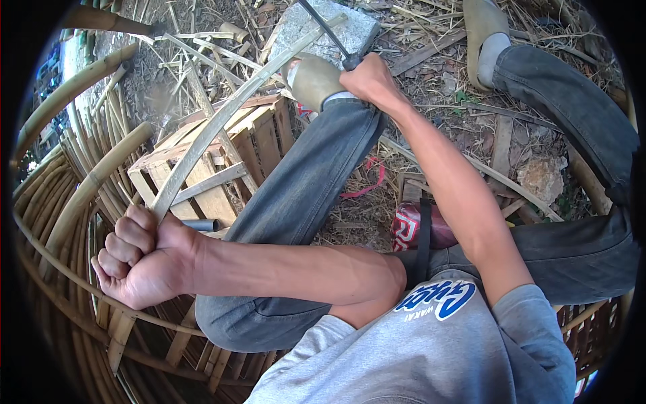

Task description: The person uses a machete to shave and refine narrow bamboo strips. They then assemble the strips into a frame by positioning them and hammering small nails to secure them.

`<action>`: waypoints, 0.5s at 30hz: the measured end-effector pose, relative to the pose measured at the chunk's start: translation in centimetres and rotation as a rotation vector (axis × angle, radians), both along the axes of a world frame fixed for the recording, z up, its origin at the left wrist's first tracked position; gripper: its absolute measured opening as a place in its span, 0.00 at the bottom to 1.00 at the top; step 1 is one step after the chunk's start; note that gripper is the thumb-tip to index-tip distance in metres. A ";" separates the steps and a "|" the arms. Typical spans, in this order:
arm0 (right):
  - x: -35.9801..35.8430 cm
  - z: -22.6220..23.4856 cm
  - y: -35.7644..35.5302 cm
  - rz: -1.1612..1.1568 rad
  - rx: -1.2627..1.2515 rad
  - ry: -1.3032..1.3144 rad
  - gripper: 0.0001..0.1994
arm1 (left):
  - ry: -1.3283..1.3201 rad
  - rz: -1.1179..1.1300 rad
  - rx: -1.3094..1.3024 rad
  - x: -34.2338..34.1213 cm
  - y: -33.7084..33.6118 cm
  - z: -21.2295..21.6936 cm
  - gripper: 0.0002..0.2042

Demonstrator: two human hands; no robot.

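My left hand (pixel 145 259) is closed in a fist around the near end of a long, pale bamboo strip (pixel 215 124). The strip bows up and to the right, past a wooden crate, toward a grey stone block (pixel 350 30). My right hand (pixel 370 81) grips the black handle of a knife (pixel 329 31), its narrow blade seen nearly edge-on and running out of the upper edge. Blade and strip cross in the picture near the strip's far end; whether they touch I cannot tell. My shoe (pixel 315 81) is beside the stone block, just below this crossing.
A slatted wooden crate (pixel 202 168) stands left of my leg. Curved bamboo poles (pixel 87 182) form a frame along the left. Bamboo scraps (pixel 431 54) litter the ground, with a red ribbon (pixel 369 180), a rock (pixel 542 180) and a red package (pixel 437 227) between my legs.
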State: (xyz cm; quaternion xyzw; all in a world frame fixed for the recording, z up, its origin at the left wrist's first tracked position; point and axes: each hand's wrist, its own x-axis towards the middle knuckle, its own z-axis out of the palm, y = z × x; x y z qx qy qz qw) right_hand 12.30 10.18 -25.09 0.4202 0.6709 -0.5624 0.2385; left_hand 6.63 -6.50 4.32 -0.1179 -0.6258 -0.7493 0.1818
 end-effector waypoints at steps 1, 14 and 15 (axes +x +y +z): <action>0.1 0.1 0.4 0.012 -0.036 0.020 0.18 | -0.007 0.032 0.003 0.1 0.2 -0.2 0.20; -3.0 1.0 1.5 0.013 0.008 0.014 0.22 | -0.041 0.115 -0.009 0.7 1.5 -0.1 0.21; -3.0 0.8 1.7 0.003 0.003 0.018 0.23 | -0.037 0.143 0.002 0.5 1.7 -0.2 0.20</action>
